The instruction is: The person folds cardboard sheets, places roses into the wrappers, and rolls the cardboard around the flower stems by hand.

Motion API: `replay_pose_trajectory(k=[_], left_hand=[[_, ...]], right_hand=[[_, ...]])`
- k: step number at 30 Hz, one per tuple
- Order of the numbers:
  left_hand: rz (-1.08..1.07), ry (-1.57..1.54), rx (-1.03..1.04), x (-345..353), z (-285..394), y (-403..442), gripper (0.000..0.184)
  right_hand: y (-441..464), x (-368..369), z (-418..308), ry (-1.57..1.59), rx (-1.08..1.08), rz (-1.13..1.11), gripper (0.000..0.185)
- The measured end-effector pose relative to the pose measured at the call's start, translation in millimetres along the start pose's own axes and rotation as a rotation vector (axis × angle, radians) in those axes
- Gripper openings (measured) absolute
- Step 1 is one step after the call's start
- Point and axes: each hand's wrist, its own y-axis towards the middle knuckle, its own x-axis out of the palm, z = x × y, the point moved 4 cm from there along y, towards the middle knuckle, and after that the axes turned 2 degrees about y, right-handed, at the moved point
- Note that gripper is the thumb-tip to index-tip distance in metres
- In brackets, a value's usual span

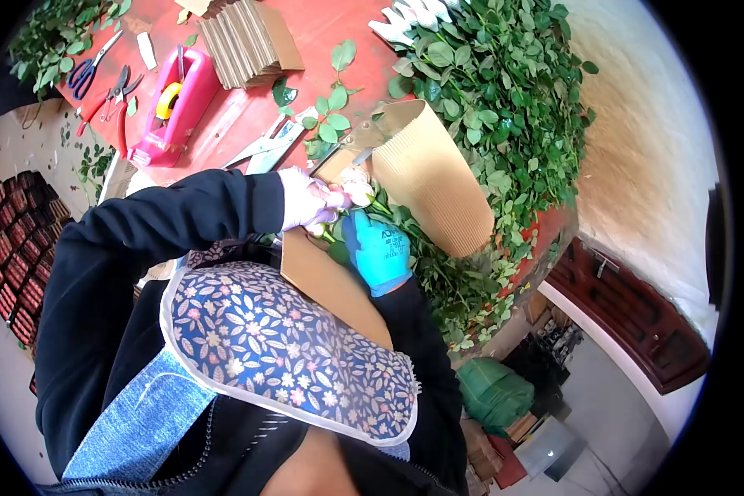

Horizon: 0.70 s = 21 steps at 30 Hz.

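My left hand [302,200], in a pale pinkish-white glove, is closed at the heads of some pale roses; its fingertips are partly hidden. A light pink rose [358,187] shows just beyond its fingers. My right hand [379,250], in a blue glove, curls around green rose stems [398,217] close beside the left. A corrugated cardboard wrap [434,178] stands bent open behind the stems. Its other brown cardboard part [326,281] lies against the flowered apron [281,343], below both hands.
Scissors [266,149], a pink tape dispenser [176,107], red-handled pruners [117,99] and dark-handled scissors [91,70] lie on the red table [339,21]. A cardboard stack [248,43] stands at the back. Leafy stems [504,107] heap along the right, with a white glove [413,18] above.
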Motion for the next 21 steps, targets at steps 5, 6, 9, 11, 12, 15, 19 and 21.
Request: replay_pose_trajectory(k=[5, 6, 9, 11, 12, 15, 19, 21], left_hand=[[0.055, 0.219, 0.190, 6, -5, -5, 0.026], [0.056, 0.218, 0.177, 4, -3, -6, 0.025], [0.090, 0.238, 0.226, 1, 3, -7, 0.024], [-0.037, 0.155, 0.026, 3, -3, -3, 0.025], [0.005, 0.194, 0.102, 2, -3, -4, 0.026], [0.101, 0.279, 0.255, 7, -8, -7, 0.027], [-0.030, 0.145, 0.039, 0, -8, -4, 0.030], [0.110, 0.200, 0.325, 5, -12, -6, 0.028]], right_hand=[[-1, -29, -2, 0.008, -0.105, 0.138, 0.020], [0, -49, -4, 0.075, -0.041, 0.204, 0.022], [1, -62, 1, 0.105, 0.095, 0.274, 0.024], [5, -34, 15, -0.125, 0.180, 0.039, 0.030], [4, -20, 24, -0.109, 0.164, -0.014, 0.030], [-5, -35, 23, -0.010, 0.141, 0.100, 0.019], [-17, -52, 18, 0.367, -0.038, 0.032, 0.019], [-22, -32, 20, 0.753, -0.001, -0.167, 0.024]])
